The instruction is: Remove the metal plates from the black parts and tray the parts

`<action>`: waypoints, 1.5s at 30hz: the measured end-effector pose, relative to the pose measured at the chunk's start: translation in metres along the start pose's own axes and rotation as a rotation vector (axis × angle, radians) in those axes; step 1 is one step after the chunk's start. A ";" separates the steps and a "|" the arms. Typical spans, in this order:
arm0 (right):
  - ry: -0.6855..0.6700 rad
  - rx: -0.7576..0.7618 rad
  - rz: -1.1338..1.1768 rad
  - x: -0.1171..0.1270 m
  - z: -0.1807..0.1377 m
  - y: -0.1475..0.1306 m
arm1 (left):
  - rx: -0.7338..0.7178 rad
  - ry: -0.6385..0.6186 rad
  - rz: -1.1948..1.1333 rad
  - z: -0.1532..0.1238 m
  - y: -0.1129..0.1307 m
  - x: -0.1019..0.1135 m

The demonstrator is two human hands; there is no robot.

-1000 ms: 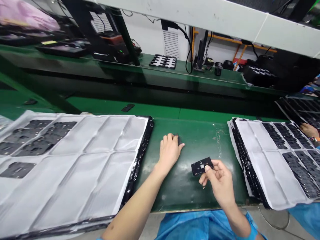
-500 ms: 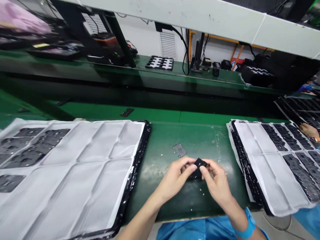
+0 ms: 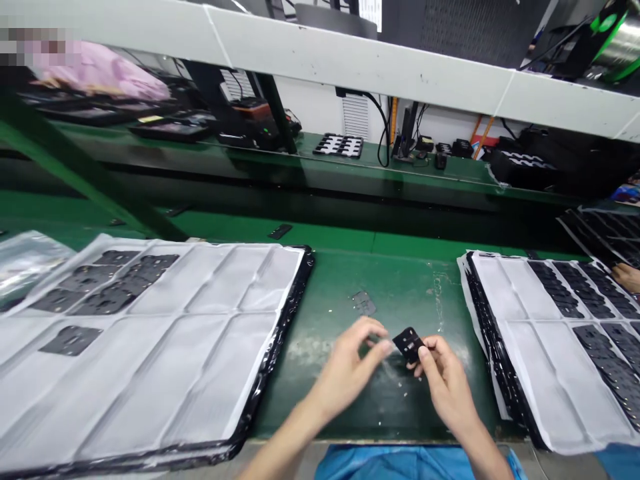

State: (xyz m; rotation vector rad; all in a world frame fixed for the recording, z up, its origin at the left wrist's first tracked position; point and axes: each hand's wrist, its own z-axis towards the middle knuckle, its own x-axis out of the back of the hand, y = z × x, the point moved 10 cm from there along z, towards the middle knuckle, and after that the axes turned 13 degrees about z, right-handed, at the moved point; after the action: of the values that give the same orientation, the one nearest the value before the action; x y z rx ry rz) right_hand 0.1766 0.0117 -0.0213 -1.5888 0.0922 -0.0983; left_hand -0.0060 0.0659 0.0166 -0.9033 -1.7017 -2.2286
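My right hand [image 3: 445, 373] pinches a small black flat plate [image 3: 409, 343] with holes and pale spots, thumb on top and fingers beneath. The plate is tilted above the green bench. Just left of it, my left hand [image 3: 355, 357] has its thumb and forefinger tips close together, slightly blurred. Whether something small is between them I cannot make out. On the bench beyond my hands lies a thin grey cut-out plate [image 3: 363, 303]. Tiny pale bits [image 3: 405, 394] are scattered on the bench below the black plate.
A stacked white-lined tray [image 3: 200, 373] on the left holds several black plates [image 3: 107, 293]. On the right, another stacked tray [image 3: 530, 360] carries rows of similar parts. A dark part [image 3: 280, 231] lies on the green strip behind. Another person's hand [image 3: 627, 277] shows at far right.
Both hands were together on the black plate; now my left hand has come off it to the left. My right hand keeps the plate. The camera view has shifted.
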 end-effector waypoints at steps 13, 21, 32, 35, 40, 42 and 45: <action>-0.051 -0.012 0.088 -0.004 -0.004 0.011 | 0.218 -0.089 1.170 0.151 -0.138 0.144; 0.027 0.034 -0.015 0.011 -0.007 0.015 | 0.179 -0.116 1.241 0.132 -0.154 0.134; -0.070 -0.060 0.055 -0.008 -0.018 0.019 | -0.023 -0.201 0.521 0.045 -0.025 0.018; -0.109 -0.080 0.079 -0.014 -0.022 0.016 | 0.024 -0.412 0.173 -0.008 0.000 -0.045; -0.016 0.039 -0.078 0.009 -0.031 -0.011 | 0.142 -0.355 -0.013 -0.028 -0.020 -0.072; 0.101 0.126 -0.164 0.033 -0.038 -0.024 | 0.149 -0.389 -0.048 -0.028 -0.027 -0.081; 0.306 0.232 -0.266 0.073 -0.051 -0.036 | 0.117 -0.420 -0.082 -0.024 -0.023 -0.093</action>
State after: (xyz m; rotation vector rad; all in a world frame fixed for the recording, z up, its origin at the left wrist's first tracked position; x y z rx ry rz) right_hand 0.2430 -0.0473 0.0158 -1.3376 0.1030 -0.5413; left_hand 0.0480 0.0317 -0.0593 -1.3698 -2.0511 -2.0643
